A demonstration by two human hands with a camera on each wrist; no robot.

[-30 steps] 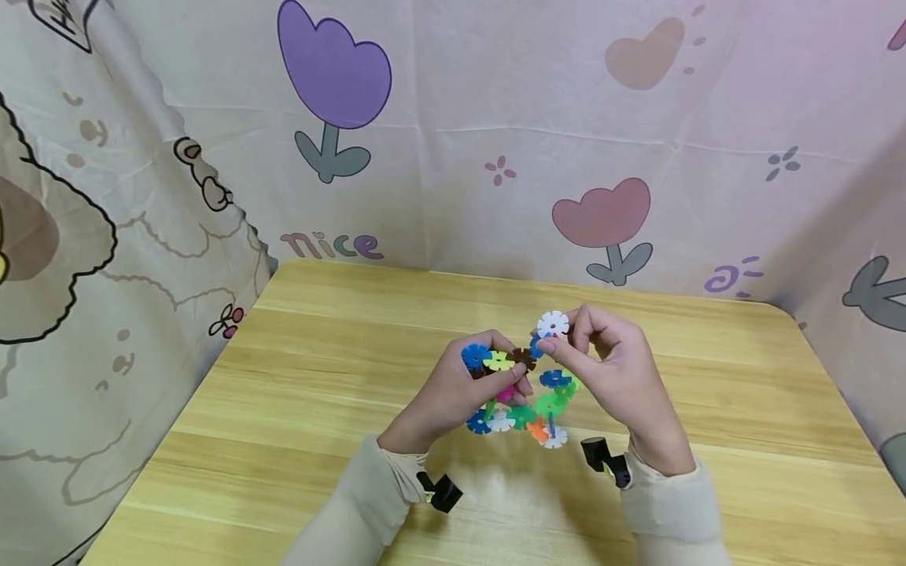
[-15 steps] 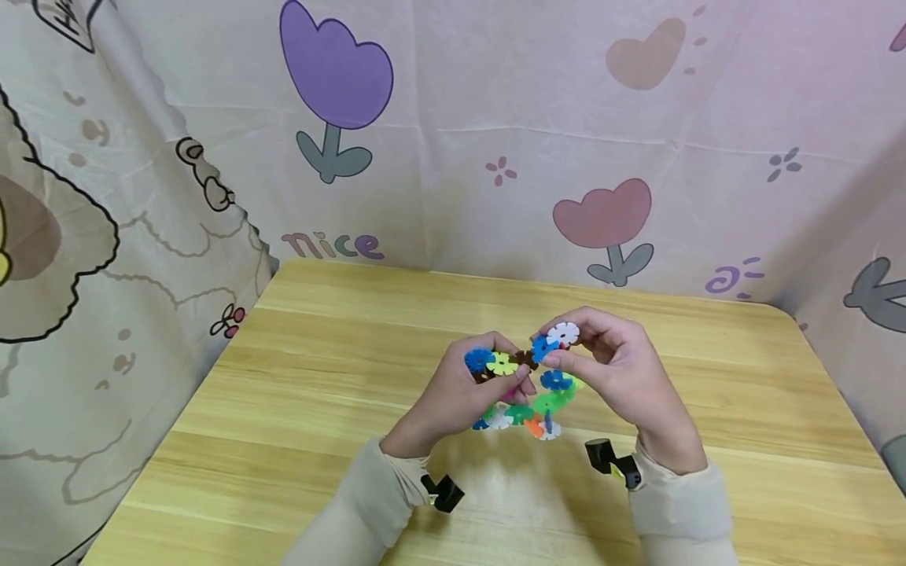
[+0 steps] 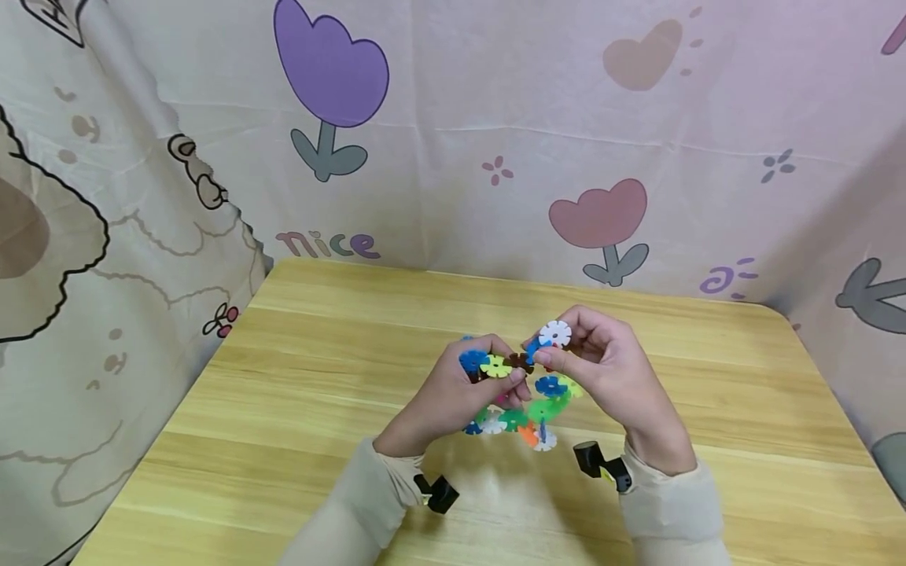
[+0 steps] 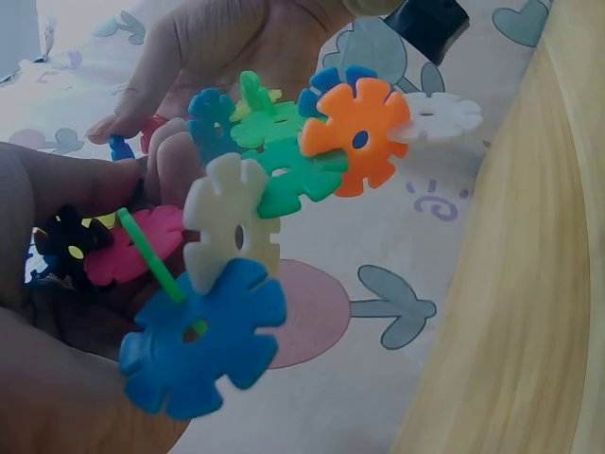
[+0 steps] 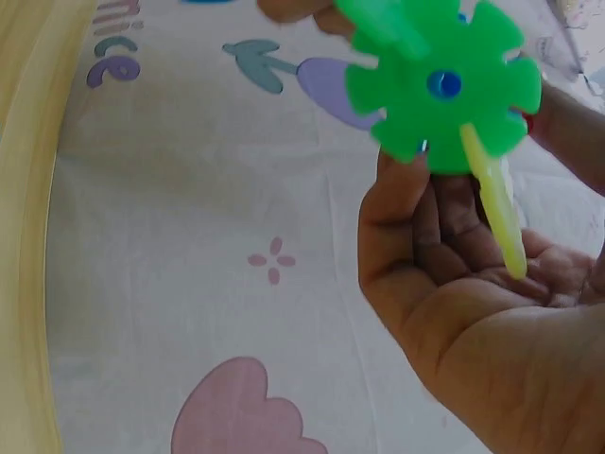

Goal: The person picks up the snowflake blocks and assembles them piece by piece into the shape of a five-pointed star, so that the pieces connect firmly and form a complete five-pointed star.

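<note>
Both hands hold a linked chain of colourful slotted plastic discs above the table in the head view. My left hand [image 3: 453,393] grips its left part, thumb against a brown disc [image 3: 521,362]; a yellow disc [image 3: 496,365] and a blue disc [image 3: 473,361] adjoin it. With thumb and fingers, my right hand [image 3: 616,369] pinches another blue disc beside the brown one. A white disc [image 3: 555,334] is joined above it. Below hang more linked pieces, including an orange disc [image 4: 357,137], a pink disc [image 4: 142,248] and a green disc [image 5: 444,90]. Fingers hide part of the chain.
The wooden table [image 3: 340,338] lies beneath the hands. A printed cloth [image 3: 453,102] stands behind it and along the left side. Small black cameras, such as the left wrist camera [image 3: 443,494], are strapped at both sleeves.
My right hand shifted slightly right, then back left, turning the pinched blue disc and its white disc. The left hand kept its hold, and the lower chain swayed a little.
</note>
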